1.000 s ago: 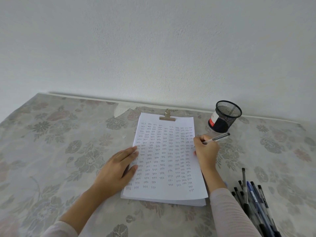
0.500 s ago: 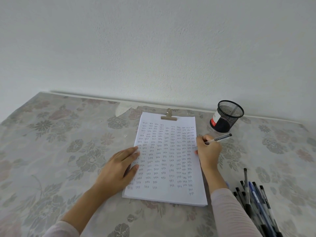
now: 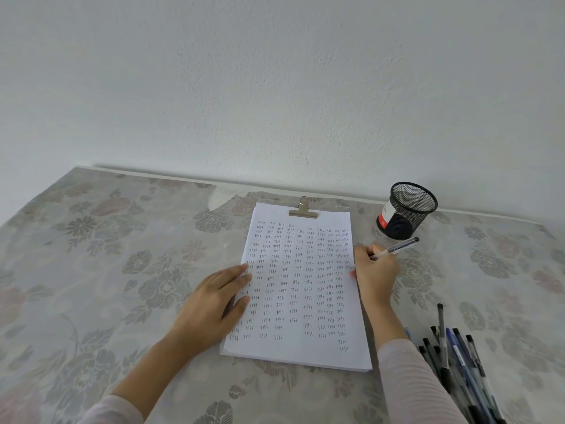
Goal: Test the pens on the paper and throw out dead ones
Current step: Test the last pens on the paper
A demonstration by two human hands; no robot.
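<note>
White paper [image 3: 301,347], clipped at the top and crowded with rows of "test", lies under the left hand [image 3: 214,304], whose straight fingers press its left edge. The right hand [image 3: 374,272] pinches a clear-barrelled pen [image 3: 396,248] at the right margin, its tip not clearly visible. In so full a margin a faint stroke could pass unnoticed among old marks, or the tip could run off onto the floral tablecloth [image 3: 122,270].
</note>
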